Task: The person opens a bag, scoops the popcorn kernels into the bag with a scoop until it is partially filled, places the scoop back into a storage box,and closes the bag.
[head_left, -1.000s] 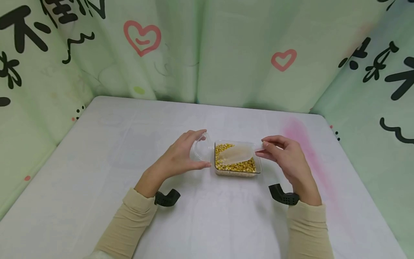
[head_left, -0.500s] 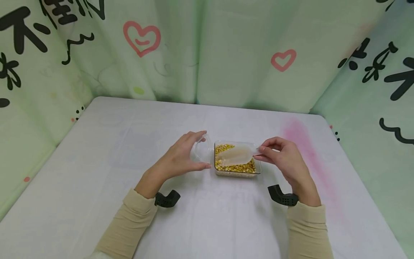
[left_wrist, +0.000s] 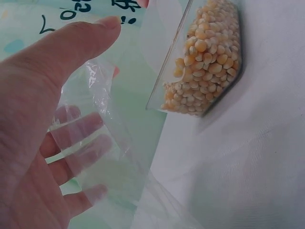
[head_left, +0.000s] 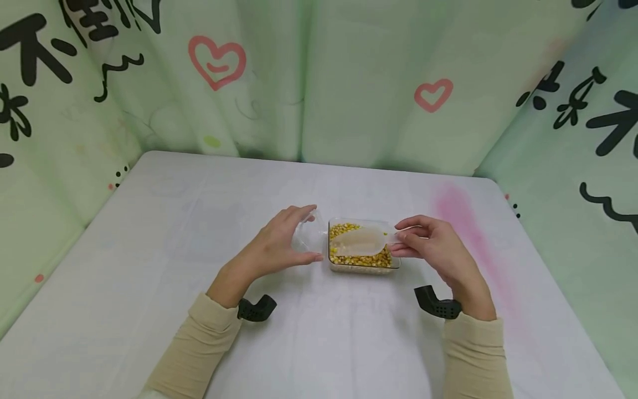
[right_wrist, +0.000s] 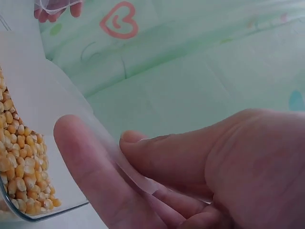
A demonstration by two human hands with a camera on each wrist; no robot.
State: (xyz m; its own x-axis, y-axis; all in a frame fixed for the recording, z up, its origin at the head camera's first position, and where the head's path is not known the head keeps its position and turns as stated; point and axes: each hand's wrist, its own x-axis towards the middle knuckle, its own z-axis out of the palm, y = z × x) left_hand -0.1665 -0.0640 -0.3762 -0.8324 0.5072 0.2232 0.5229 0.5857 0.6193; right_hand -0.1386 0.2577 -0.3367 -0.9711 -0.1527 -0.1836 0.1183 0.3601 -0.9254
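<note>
A clear rectangular container (head_left: 364,270) filled with yellow corn kernels (head_left: 369,261) stands mid-table. My right hand (head_left: 438,244) pinches the handle of a translucent white scoop (head_left: 361,241) between thumb and fingers. The scoop's blade lies over the kernels, its tip toward the left; whether it bears kernels is hard to tell. Just left of the container, my left hand (head_left: 271,244) holds a clear plastic bag (left_wrist: 100,90), thumb and fingers spread around its mouth. In the left wrist view several fingers (left_wrist: 71,162) show through the film.
The table (head_left: 324,343) has a white cover with a pink stain (head_left: 461,216) at right. Green curtains (head_left: 359,83) with hearts and black lettering surround its back and sides. Each wrist wears a black camera mount (head_left: 256,308).
My right hand has shifted slightly left and nearer to me, with the scoop tip moving toward the bag side. The left hand and bag stay nearly in place.
</note>
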